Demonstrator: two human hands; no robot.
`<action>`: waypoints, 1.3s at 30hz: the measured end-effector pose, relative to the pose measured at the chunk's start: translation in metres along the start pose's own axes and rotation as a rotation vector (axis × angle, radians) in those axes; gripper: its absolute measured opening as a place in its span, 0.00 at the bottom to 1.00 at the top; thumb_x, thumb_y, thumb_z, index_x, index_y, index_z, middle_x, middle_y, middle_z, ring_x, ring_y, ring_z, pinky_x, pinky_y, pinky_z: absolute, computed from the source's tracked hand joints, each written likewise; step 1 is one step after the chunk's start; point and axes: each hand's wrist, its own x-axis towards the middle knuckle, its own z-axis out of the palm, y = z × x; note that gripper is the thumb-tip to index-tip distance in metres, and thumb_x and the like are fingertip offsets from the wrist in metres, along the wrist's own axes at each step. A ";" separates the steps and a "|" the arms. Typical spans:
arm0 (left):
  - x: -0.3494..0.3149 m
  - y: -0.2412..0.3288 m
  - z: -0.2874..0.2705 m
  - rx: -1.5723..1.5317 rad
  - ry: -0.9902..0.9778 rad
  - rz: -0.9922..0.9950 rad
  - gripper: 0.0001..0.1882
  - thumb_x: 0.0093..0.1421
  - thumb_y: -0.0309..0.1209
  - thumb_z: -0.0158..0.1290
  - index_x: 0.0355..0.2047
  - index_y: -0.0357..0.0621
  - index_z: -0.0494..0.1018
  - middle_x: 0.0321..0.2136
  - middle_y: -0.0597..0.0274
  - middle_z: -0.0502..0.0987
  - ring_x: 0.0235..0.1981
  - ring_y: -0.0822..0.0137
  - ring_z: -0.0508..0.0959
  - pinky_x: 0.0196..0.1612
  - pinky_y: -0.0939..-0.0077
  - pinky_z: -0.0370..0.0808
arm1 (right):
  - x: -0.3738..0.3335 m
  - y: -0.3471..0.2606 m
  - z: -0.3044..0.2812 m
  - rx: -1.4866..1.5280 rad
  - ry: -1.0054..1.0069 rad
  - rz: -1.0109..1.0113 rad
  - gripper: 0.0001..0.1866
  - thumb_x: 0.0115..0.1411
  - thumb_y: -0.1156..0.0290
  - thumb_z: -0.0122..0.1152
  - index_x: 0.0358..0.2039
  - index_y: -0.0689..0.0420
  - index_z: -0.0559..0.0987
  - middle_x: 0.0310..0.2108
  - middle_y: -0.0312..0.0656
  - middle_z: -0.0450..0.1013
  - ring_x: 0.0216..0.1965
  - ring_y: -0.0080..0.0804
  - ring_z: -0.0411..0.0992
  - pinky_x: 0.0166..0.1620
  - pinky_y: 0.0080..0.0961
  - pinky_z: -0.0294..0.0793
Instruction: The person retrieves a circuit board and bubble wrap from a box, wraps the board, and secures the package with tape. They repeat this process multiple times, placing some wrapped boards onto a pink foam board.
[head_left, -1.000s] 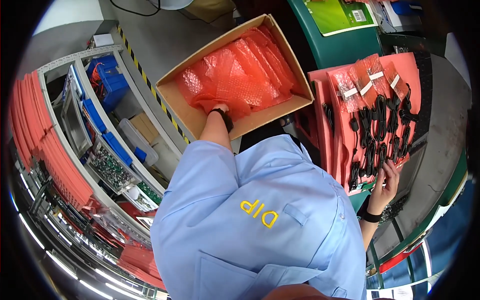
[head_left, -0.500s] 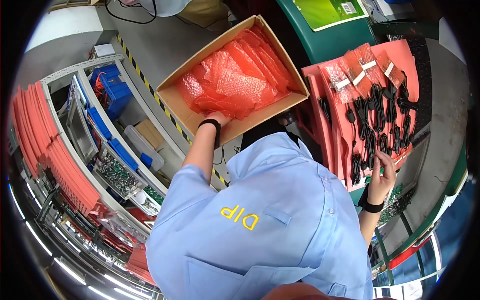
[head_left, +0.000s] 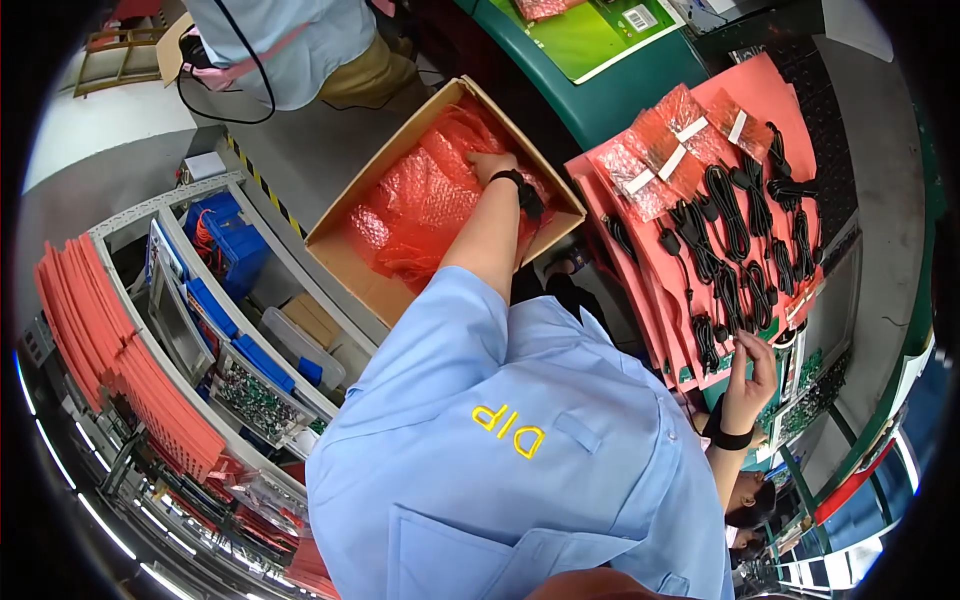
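Note:
My left hand (head_left: 493, 167) reaches into a cardboard box (head_left: 335, 240) filled with red bubble-wrap bags (head_left: 415, 185). Its fingers are bent closed at the surface of the pile, on a bag near the far right side; the fingertips show only in part. At the near edge of a pink foam sheet (head_left: 700, 340), my right hand (head_left: 754, 375) is open and loosely bent, holding nothing visible. Its fingertips are close to several coiled black cables (head_left: 733, 225) laid out in rows. Several red bubble bags with white labels (head_left: 685, 150) lie at the sheet's far side.
Left of me stands a shelf rack (head_left: 270, 360) with blue bins (head_left: 225, 240) and circuit boards; pink foam sheets (head_left: 120, 350) are stacked beyond it. A green surface (head_left: 545, 75) holds a green package (head_left: 610, 40). Another person in light blue (head_left: 290, 50) is at the far left.
My left hand has moved from the box's near edge, across the bags to the far right. The view has shifted, bringing another person into sight. My right hand stays by the cables.

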 end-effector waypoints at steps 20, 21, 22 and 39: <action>0.083 -0.101 -0.144 -0.137 -0.677 0.177 0.24 0.49 0.23 0.53 0.48 0.35 0.65 0.43 0.51 0.74 0.43 0.54 0.75 0.46 0.64 0.72 | 0.038 -0.018 0.025 0.121 -0.033 -0.094 0.07 0.55 0.83 0.55 0.35 0.63 0.77 0.35 0.43 0.75 0.38 0.33 0.73 0.43 0.23 0.70; 0.084 -0.100 -0.133 -0.135 -0.681 0.174 0.24 0.49 0.23 0.53 0.48 0.35 0.65 0.43 0.51 0.74 0.43 0.54 0.75 0.46 0.64 0.72 | 0.039 -0.019 0.026 0.115 -0.045 -0.103 0.07 0.55 0.83 0.55 0.35 0.63 0.77 0.35 0.43 0.75 0.38 0.33 0.73 0.43 0.23 0.70; 0.081 -0.097 -0.123 0.037 -0.478 0.300 0.26 0.49 0.26 0.55 0.49 0.34 0.64 0.44 0.50 0.73 0.44 0.53 0.74 0.47 0.63 0.71 | 0.041 -0.019 0.026 0.111 -0.058 -0.120 0.07 0.55 0.83 0.55 0.34 0.63 0.77 0.35 0.43 0.75 0.38 0.33 0.73 0.43 0.24 0.70; 0.096 -0.061 -0.132 0.206 0.128 0.562 0.23 0.54 0.42 0.54 0.37 0.30 0.75 0.34 0.38 0.76 0.38 0.45 0.76 0.44 0.62 0.71 | 0.011 0.000 -0.002 0.172 0.098 -0.012 0.06 0.56 0.81 0.55 0.35 0.63 0.78 0.36 0.43 0.75 0.38 0.30 0.72 0.42 0.22 0.70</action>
